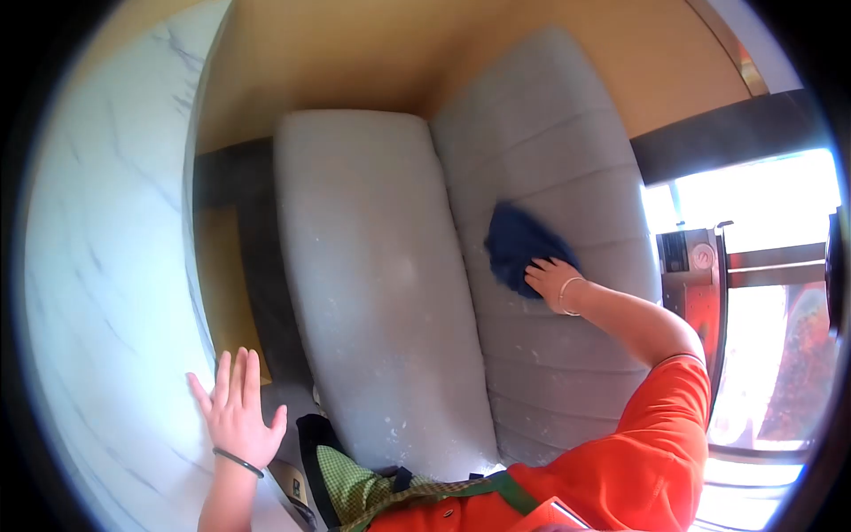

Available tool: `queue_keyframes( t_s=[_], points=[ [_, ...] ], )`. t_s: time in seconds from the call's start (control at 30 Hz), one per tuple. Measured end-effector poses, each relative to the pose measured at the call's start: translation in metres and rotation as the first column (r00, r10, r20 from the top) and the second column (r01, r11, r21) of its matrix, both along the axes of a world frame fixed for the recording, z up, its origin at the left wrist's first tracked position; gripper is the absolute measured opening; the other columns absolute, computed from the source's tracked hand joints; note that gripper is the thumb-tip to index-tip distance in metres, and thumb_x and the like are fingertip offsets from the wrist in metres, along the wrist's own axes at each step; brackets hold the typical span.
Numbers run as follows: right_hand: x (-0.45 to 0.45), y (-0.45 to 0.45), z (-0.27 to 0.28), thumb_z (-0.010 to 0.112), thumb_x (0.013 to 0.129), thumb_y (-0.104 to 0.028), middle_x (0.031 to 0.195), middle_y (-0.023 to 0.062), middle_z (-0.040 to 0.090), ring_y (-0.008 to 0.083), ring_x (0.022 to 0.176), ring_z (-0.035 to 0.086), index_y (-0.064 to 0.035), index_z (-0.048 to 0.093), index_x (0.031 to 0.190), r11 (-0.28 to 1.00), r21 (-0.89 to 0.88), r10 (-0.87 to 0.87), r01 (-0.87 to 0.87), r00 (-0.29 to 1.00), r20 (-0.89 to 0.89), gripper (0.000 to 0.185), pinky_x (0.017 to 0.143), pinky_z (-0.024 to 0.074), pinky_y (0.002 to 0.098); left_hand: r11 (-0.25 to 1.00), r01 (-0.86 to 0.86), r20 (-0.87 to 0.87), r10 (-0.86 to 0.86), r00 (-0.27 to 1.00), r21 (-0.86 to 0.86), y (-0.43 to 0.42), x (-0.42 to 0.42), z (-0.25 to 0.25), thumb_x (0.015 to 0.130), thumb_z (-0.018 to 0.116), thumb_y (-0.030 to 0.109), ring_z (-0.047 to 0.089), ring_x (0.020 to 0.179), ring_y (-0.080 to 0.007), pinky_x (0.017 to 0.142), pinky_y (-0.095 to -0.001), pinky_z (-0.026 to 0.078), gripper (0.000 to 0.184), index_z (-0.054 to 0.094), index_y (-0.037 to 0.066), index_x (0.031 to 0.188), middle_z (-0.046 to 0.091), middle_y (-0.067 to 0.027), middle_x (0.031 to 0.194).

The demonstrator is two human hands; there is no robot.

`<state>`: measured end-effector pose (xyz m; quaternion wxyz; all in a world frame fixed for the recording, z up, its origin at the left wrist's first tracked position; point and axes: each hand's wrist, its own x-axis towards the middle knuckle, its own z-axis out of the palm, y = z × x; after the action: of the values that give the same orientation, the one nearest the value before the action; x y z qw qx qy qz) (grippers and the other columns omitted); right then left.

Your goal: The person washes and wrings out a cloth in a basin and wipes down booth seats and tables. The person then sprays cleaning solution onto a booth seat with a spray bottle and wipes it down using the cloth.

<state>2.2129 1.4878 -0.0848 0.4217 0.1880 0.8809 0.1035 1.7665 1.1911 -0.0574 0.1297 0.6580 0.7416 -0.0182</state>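
A dark blue cloth (pixel 523 244) lies against the ribbed grey backrest (pixel 554 133) of a bench. My right hand (pixel 556 282), with a thin bracelet at the wrist, grips the cloth's lower right part and presses it on the backrest. Some of the fingers are hidden in the cloth's folds. My left hand (pixel 238 417) is open with its fingers spread, at the edge of a white marbled tabletop (pixel 115 293). It wears a dark band and holds nothing. Between the hands is the grey bench seat (pixel 377 257), which has small pale specks near its front end.
A tan wall (pixel 328 53) closes off the far end of the bench. To the right are a bright window (pixel 771 204) and a metal-framed fixture (pixel 696 257). A dark bench base and the tabletop's edge run along the left. My green checked apron (pixel 355 483) shows at the bottom.
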Motion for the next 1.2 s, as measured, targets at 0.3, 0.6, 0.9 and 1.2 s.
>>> queue_keyframes(
  t_s=[0.3, 0.6, 0.9, 1.2],
  points=[
    [-0.021, 0.102, 0.02, 0.041, 0.082, -0.006, 0.132, 0.0101, 0.038, 0.0249, 0.115, 0.043, -0.009, 0.047, 0.121, 0.8, 0.59, -0.009, 0.111, 0.985, -0.173, 0.039, 0.094, 0.0372, 0.033, 1.0, 0.011, -0.101, -0.009, 0.995, 0.014, 0.001, 0.01, -0.003, 0.065, 0.065, 0.017, 0.028, 0.127, -0.026, 0.105, -0.0531, 0.007, 0.079, 0.028, 0.008, 0.134, 0.037, -0.0081, 0.134],
    [0.162, -0.31, -0.026, 0.04, 0.086, -0.022, 0.105, 0.0124, 0.059, 0.0288, 0.094, 0.059, -0.0168, 0.053, 0.116, 0.923, -0.115, -0.382, 0.366, 0.905, -0.189, 0.033, 0.077, 0.0484, 0.0413, 0.997, 0.027, -0.117, -0.018, 0.993, 0.076, -0.007, -0.001, -0.019, 0.07, 0.063, 0.021, 0.029, 0.127, -0.0244, 0.104, -0.0545, 0.011, 0.073, 0.029, 0.012, 0.134, 0.038, -0.0055, 0.134],
    [0.009, -0.044, 0.061, 0.041, 0.083, -0.006, 0.127, 0.0019, 0.044, 0.021, 0.108, 0.049, -0.0141, 0.041, 0.126, 0.74, 0.443, -0.362, 0.506, 0.855, -0.372, 0.044, 0.087, 0.0435, 0.0339, 0.994, 0.035, -0.2, -0.014, 0.98, 0.104, -0.016, -0.003, -0.033, 0.074, 0.062, 0.018, 0.031, 0.126, -0.0238, 0.103, -0.0547, 0.013, 0.068, 0.03, 0.017, 0.134, 0.039, -0.0062, 0.133],
    [0.202, -0.402, 0.005, 0.038, 0.084, -0.011, 0.134, 0.0078, 0.036, 0.0219, 0.125, 0.033, -0.0058, 0.037, 0.127, 0.816, -0.146, -0.523, 0.56, 0.822, 0.227, 0.044, 0.102, 0.0292, 0.034, 0.983, 0.112, -0.35, -0.054, 0.935, 0.147, -0.021, -0.02, -0.054, 0.081, 0.057, 0.022, 0.036, 0.124, -0.023, 0.104, -0.0541, 0.015, 0.056, 0.034, 0.021, 0.132, 0.042, -0.0078, 0.131]
  ],
)
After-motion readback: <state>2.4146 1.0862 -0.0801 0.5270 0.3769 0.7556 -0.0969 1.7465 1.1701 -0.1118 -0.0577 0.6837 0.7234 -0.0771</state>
